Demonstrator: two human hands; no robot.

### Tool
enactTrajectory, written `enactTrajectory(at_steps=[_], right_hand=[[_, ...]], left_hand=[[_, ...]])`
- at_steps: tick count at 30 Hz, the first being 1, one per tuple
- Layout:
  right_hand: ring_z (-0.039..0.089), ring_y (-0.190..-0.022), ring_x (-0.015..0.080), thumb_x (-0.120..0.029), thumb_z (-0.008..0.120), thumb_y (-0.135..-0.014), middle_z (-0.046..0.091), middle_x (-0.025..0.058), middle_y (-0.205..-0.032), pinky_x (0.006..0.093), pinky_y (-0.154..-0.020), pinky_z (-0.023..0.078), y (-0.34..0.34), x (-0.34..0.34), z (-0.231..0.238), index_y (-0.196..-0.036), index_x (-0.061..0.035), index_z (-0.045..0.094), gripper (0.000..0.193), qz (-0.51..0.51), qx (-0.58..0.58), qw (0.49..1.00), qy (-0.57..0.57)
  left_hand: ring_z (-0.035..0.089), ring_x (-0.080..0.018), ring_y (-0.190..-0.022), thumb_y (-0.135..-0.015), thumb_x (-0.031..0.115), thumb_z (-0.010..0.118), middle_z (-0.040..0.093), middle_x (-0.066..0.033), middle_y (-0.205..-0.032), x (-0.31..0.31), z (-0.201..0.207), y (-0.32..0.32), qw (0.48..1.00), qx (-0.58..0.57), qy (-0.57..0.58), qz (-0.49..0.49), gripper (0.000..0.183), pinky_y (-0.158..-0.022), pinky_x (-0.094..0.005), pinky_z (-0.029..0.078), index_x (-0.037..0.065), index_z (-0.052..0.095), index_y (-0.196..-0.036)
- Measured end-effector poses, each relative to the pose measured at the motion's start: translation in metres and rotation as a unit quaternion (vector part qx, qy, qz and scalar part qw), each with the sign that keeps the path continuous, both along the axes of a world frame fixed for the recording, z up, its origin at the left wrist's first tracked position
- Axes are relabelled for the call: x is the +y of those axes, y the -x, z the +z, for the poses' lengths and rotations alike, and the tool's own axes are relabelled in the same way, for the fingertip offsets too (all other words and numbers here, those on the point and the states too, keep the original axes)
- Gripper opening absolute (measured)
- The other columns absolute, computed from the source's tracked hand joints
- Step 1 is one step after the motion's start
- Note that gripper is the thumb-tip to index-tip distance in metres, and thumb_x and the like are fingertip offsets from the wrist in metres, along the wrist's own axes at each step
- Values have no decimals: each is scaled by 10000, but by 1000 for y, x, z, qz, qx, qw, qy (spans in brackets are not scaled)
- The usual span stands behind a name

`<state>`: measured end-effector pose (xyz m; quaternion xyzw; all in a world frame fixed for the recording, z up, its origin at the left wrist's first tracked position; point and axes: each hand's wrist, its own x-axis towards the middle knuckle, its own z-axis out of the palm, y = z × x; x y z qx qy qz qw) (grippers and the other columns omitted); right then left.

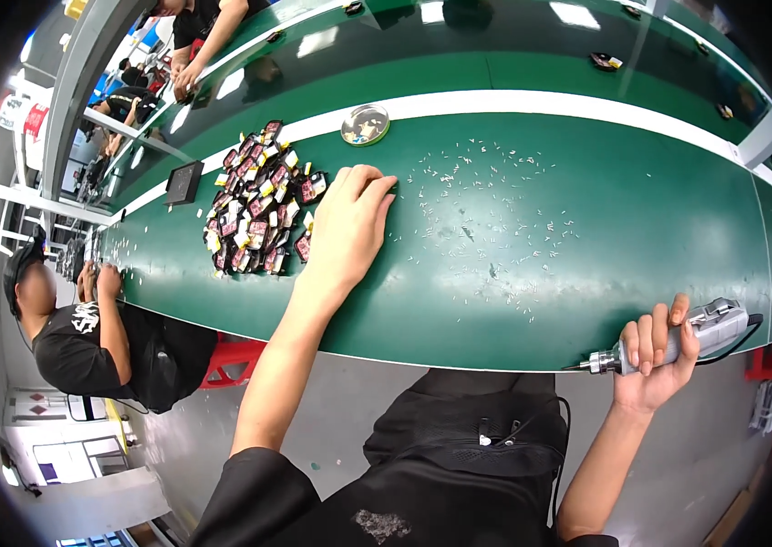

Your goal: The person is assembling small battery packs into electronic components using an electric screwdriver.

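Grip of the right hand (650,360) was closed around a grey power tool (678,342), fingers wrapped over its body, metal tip pointing left, a dark cord trailing off its rear end; hand and tool sat at the near edge of the green surface (586,273), on the person's right. Left hand (349,223) lay palm down on the surface, fingers loosely curled, holding nothing that could be seen; whether anything sat under the palm could not be told. That hand lay just beside, and at its fingers touching, a pile of small dark red and black parts (253,201) with yellow and white bits mixed in. Small white scraps (486,196) were scattered over the surface to the right of the left hand. A round metal dish (365,124) stood beyond the pile, near a white stripe (541,102) running along the surface. A flat black tray (184,182) lay left of the pile. Another person in a black shirt (85,342) sat at the surface to the left, hands on its edge.
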<state>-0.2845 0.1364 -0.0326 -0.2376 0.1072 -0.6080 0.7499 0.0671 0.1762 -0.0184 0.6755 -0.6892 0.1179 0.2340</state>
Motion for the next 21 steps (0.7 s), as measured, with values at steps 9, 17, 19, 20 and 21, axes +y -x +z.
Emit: enactTrajectory(at_steps=[9, 17, 19, 20, 21], right_hand=[[335, -381, 91, -169, 443, -920, 358, 2, -527, 262, -421, 375, 4, 2, 0, -885, -59, 410, 121, -3, -11, 1000, -11], [336, -390, 95, -182, 454, -913, 356, -3, -530, 272, -436, 363, 5, 4, 0, -896, -58, 447, 126, -2, -20, 999, -25], [328, -390, 95, -184, 461, -910, 350, -6, -529, 269, -436, 362, 3, 4, 2, -894, -58, 452, 127, -20, -13, 999, -32], [325, -388, 96, -184, 463, -908, 348, -7, -528, 268, -435, 360, 3, 5, 5, -891, -59, 455, 126, -37, -5, 998, -40], [321, -386, 96, -189, 458, -913, 346, -11, -525, 265, -439, 360, 0, 6, 9, -887, -63, 462, 129, -34, -22, 998, -40]], left_hand=[[567, -286, -798, -797, 1, 623, 549, -118, -867, -12, 6, -14, 991, -95, -42, -86, 109, -701, -382, 475, -15, 552, -879], [471, -201, -644, -900, 1, 441, 532, -123, -799, 28, 8, 50, 963, 255, -47, -69, 43, -624, -307, 412, -6, 435, -858], [485, -173, -647, -873, -45, 458, 540, -114, -784, 38, 9, 79, 920, 378, -47, -94, 54, -631, -281, 429, -19, 439, -829], [499, -149, -674, -889, -31, 467, 552, -106, -796, 42, 8, 91, 896, 424, -53, -121, 77, -637, -262, 428, -26, 462, -813], [504, -136, -685, -897, -26, 478, 558, -102, -808, 49, 9, 105, 858, 490, -66, -139, 77, -636, -250, 426, -31, 485, -821]])
